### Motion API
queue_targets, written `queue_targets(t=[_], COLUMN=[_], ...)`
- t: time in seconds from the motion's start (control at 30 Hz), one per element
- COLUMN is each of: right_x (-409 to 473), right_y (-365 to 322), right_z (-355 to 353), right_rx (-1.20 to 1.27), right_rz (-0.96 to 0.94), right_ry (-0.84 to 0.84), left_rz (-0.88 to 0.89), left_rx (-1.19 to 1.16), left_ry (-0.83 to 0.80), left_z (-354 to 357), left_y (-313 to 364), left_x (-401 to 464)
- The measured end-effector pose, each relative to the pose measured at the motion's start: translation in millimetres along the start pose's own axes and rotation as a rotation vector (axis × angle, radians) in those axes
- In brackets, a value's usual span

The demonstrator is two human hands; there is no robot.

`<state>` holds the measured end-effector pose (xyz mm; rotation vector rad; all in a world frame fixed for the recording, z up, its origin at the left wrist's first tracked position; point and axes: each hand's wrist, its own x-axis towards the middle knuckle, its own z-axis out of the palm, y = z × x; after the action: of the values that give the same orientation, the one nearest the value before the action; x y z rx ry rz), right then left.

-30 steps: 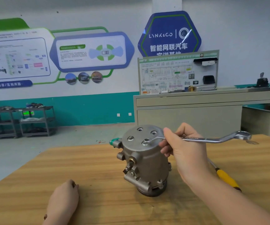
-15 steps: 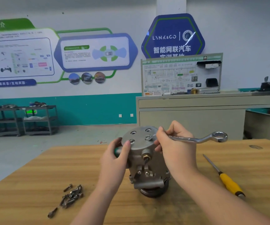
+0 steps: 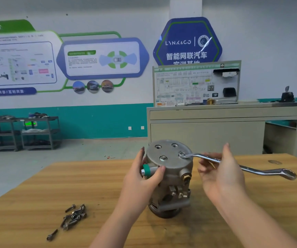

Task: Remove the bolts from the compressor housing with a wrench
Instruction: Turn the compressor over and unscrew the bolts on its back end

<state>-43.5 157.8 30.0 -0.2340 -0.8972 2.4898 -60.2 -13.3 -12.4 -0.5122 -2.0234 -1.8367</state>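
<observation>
Wrench (image 3: 233, 162) swung right, right-hand fingers (image 3: 210, 162) looser

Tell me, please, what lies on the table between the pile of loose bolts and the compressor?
In the head view, only the left hand and forearm cross between the loose bolts and the compressor; the table there is otherwise bare.

Glossy metal wrench (image 3: 262, 171), wood table (image 3: 37, 194)
</observation>
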Motion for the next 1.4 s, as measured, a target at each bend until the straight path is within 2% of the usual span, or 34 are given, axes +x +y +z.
queue_targets(t=[0.1,0.23,0.37,0.47,0.53,0.63,0.7,0.87,1.03,1.17,1.23,1.33,1.4], right_x=[9,24,43,57,65,76,82,94,89,60,38,9,-8], right_y=[-7,-17,-37,-48,-51,-50,-43,-25,-17,-6,-2,-3,-7], right_z=[-5,-12,-12,3,18,43,58,77,87,99,94,70,47], right_rx=[-0.015,-0.070,-0.213,-0.424,-0.704,-1.129,-1.317,-1.550,-1.698,-1.804,-1.845,-1.725,-1.609], right_rz=[0.035,0.127,0.367,0.517,0.507,0.393,0.274,-0.113,-0.337,-0.629,-0.848,-1.113,-1.275], right_ry=[-0.088,-0.197,-0.296,-0.346,-0.322,-0.220,-0.194,-0.241,-0.460,-0.746,-0.880,-1.049,-1.097], left_rz=[0.012,0.073,0.051,0.034,0.039,0.062,0.097,0.118,0.123,0.111,0.107,0.115,0.106], left_rx=[-0.063,-0.090,-0.155,-0.183,-0.211,-0.256,-0.261,-0.189,-0.071,-0.042,-0.043,-0.066,-0.115], left_ry=[-0.051,0.001,-0.015,-0.035,-0.050,-0.034,0.000,-0.055,-0.054,-0.030,-0.008,0.105,0.222], left_z=[5,14,9,1,1,11,18,28,32,31,28,25,26], left_y=[-3,-8,-10,-11,-13,-25,-38,-55,-53,-52,-53,-55,-56], left_x=[7,8,13,19,20,13,8,7,4,2,1,1,1])
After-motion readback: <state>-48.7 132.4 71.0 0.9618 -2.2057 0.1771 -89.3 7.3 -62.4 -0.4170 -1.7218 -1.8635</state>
